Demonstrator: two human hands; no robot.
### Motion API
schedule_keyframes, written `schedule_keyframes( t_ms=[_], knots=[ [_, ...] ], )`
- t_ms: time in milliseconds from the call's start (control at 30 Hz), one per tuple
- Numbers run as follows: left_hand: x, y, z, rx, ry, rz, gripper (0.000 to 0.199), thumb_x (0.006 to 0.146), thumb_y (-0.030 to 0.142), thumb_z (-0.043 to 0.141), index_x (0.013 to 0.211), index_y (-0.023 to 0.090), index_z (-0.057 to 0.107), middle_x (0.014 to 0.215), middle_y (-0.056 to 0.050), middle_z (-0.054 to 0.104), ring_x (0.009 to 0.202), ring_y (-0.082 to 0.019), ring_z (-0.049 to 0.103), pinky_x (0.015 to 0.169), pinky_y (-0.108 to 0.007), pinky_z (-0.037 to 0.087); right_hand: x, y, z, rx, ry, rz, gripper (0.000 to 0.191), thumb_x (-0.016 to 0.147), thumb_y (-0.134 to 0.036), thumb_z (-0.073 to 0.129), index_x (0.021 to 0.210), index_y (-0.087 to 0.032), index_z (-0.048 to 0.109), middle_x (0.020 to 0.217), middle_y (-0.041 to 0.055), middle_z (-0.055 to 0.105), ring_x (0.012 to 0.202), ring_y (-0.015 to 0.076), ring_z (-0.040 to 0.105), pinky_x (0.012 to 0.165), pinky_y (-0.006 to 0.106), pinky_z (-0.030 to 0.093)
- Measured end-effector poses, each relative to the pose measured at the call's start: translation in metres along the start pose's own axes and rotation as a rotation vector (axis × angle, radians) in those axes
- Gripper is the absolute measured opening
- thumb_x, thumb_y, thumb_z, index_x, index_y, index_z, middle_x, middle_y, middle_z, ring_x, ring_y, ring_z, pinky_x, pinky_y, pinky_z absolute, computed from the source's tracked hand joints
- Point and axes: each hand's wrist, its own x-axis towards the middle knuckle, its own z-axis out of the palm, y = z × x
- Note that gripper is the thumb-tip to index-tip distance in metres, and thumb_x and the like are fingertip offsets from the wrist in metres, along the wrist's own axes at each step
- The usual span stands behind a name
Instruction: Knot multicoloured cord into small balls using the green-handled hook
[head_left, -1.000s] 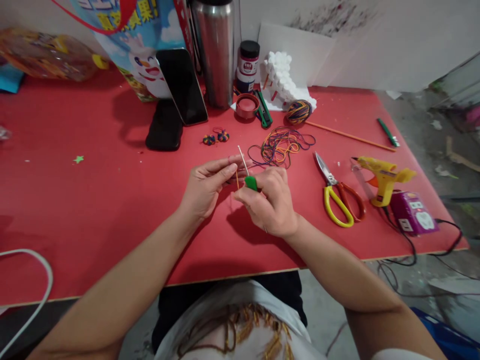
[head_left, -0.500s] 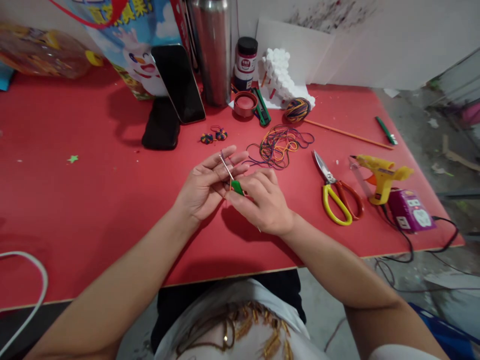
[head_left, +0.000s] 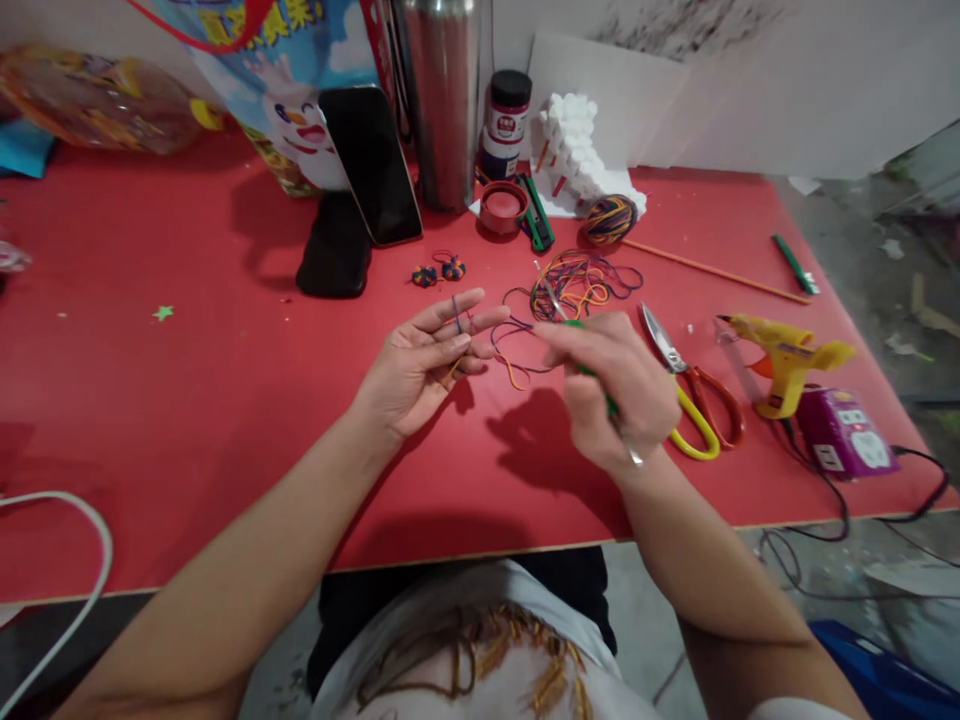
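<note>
My left hand (head_left: 412, 375) is over the table, palm turned up, with its thumb and fingers pinching multicoloured yarn (head_left: 457, 316) that loops around the forefinger. Away to its right, my right hand (head_left: 630, 385) is closed around a green-handled crochet hook (head_left: 553, 295), whose thin metal shaft points up and left. Slight motion blur softens that hand. A loose tangle of the same yarn (head_left: 574, 285) lies just beyond the hook. Two small crocheted pieces (head_left: 439, 270) rest above my left fingertips.
Scissors (head_left: 697, 385) lie partly behind my right hand. Farther right are a yellow glue gun (head_left: 787, 355) and a purple box (head_left: 847, 430) with cables. At the back stand a phone (head_left: 375, 165), a steel flask (head_left: 446, 110) and a jar (head_left: 506, 125). A yarn ball (head_left: 609, 220) sits near a stick.
My right hand has moved right, carrying the crochet hook away from the left hand. The left hand stays in nearly the same place with the yarn. The view has shifted slightly.
</note>
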Motion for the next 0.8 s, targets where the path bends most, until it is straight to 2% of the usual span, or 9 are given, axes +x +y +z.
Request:
schedule_keyframes(
  t_ms=[100, 200, 267, 433, 533, 600, 800],
  knots=[
    [-0.002, 0.002, 0.001, 0.037, -0.008, -0.013, 0.041, 0.080, -0.003, 0.081, 0.116, 0.017, 0.085, 0.117, -0.015, 0.085, 0.071, -0.013, 0.081, 0.066, -0.016, 0.064, 0.004, 0.001, -0.007, 0.357, 0.136, 0.352, 0.023, 0.109, -0.031, 0.062, 0.124, -0.028, 0.079, 0.081, 0.0021, 0.071, 0.066, 0.0162, 0.065, 0.060, 0.034, 0.052],
    [-0.004, 0.003, 0.002, 0.063, -0.039, -0.029, 0.041, 0.080, -0.001, 0.083, 0.116, 0.018, 0.086, 0.115, -0.016, 0.085, 0.070, -0.014, 0.081, 0.064, -0.016, 0.064, 0.005, 0.006, -0.011, 0.561, 0.128, 0.493, 0.012, 0.103, -0.029, 0.072, 0.111, -0.027, 0.082, 0.072, -0.0010, 0.069, 0.056, 0.0131, 0.062, 0.050, 0.029, 0.048],
    [-0.005, 0.003, 0.003, 0.055, -0.062, -0.041, 0.041, 0.080, -0.001, 0.084, 0.115, 0.020, 0.087, 0.113, -0.014, 0.086, 0.068, -0.014, 0.080, 0.064, -0.016, 0.065, 0.006, 0.008, -0.013, 0.566, 0.089, 0.514, 0.010, 0.101, -0.026, 0.075, 0.107, -0.027, 0.084, 0.072, -0.0015, 0.073, 0.056, 0.0129, 0.065, 0.051, 0.028, 0.051],
    [-0.006, 0.004, 0.003, 0.086, -0.092, -0.037, 0.040, 0.080, 0.003, 0.088, 0.115, 0.021, 0.088, 0.099, -0.011, 0.087, 0.066, -0.015, 0.080, 0.061, -0.018, 0.065, 0.009, 0.007, -0.015, 0.469, -0.006, 0.483, 0.014, 0.092, -0.020, 0.085, 0.104, -0.028, 0.087, 0.090, 0.0005, 0.083, 0.073, 0.0153, 0.074, 0.064, 0.030, 0.060],
    [-0.006, 0.004, 0.004, 0.122, -0.107, -0.025, 0.038, 0.080, 0.004, 0.088, 0.115, 0.021, 0.089, 0.094, -0.010, 0.087, 0.067, -0.017, 0.081, 0.062, -0.019, 0.066, 0.009, 0.007, -0.013, 0.410, 0.016, 0.496, 0.006, 0.096, -0.024, 0.081, 0.096, -0.026, 0.087, 0.080, -0.0007, 0.080, 0.069, 0.0134, 0.069, 0.066, 0.030, 0.057],
    [-0.006, 0.004, 0.005, 0.134, -0.110, -0.019, 0.038, 0.080, 0.004, 0.087, 0.114, 0.021, 0.089, 0.091, -0.010, 0.086, 0.068, -0.017, 0.081, 0.063, -0.018, 0.066, 0.008, 0.009, -0.012, 0.391, 0.034, 0.514, 0.010, 0.099, -0.028, 0.079, 0.093, -0.025, 0.087, 0.074, -0.0014, 0.076, 0.064, 0.0126, 0.065, 0.063, 0.030, 0.055],
    [-0.007, 0.004, 0.005, 0.135, -0.156, -0.020, 0.038, 0.083, 0.006, 0.087, 0.117, 0.022, 0.089, 0.083, -0.009, 0.085, 0.066, -0.015, 0.080, 0.064, -0.017, 0.065, 0.008, 0.013, -0.009, 0.347, -0.002, 0.437, 0.009, 0.097, -0.021, 0.078, 0.091, -0.023, 0.085, 0.075, -0.0003, 0.077, 0.065, 0.0133, 0.066, 0.066, 0.032, 0.055]
  ],
)
